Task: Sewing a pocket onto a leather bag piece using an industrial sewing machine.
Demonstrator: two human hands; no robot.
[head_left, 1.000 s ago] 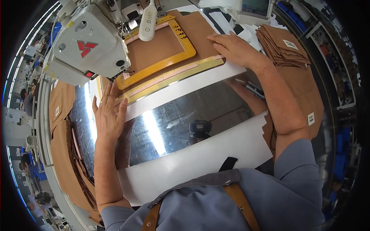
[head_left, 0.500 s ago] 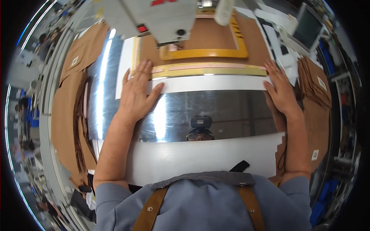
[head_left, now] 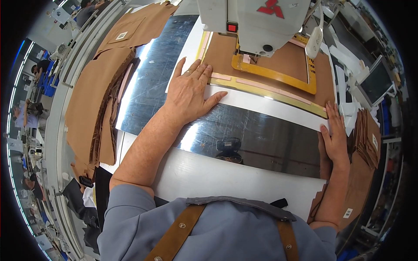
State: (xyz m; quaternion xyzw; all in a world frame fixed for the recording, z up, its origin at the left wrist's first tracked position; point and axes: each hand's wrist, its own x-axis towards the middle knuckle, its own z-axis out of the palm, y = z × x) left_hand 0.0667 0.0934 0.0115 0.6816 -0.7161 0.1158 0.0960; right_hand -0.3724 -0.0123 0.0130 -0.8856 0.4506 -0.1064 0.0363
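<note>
My left hand (head_left: 189,91) lies flat with its fingers stretched, at the left end of a yellow-edged template frame (head_left: 265,93). At the frame's right end rests my right hand (head_left: 334,138), fingers extended and nothing gripped. Brown fabric (head_left: 220,54) shows inside the template, with a white sheet (head_left: 248,101) along its near side. On the fabric sits a yellow clamp frame (head_left: 278,78), below the grey head of a sewing machine (head_left: 252,30). A mirror-bright metal plate (head_left: 270,130) reaches under both my forearms.
Stacked brown fabric pieces (head_left: 93,104) lie on the left, and folded brown pieces (head_left: 365,137) on the right. A monitor (head_left: 378,82) stands at the far right. A white hand-held device (head_left: 314,42) hangs beside the machine head. Other people work beyond the left rail.
My view has turned, so the machine and template appear farther right and tilted. Both hands remain flat at the template's ends.
</note>
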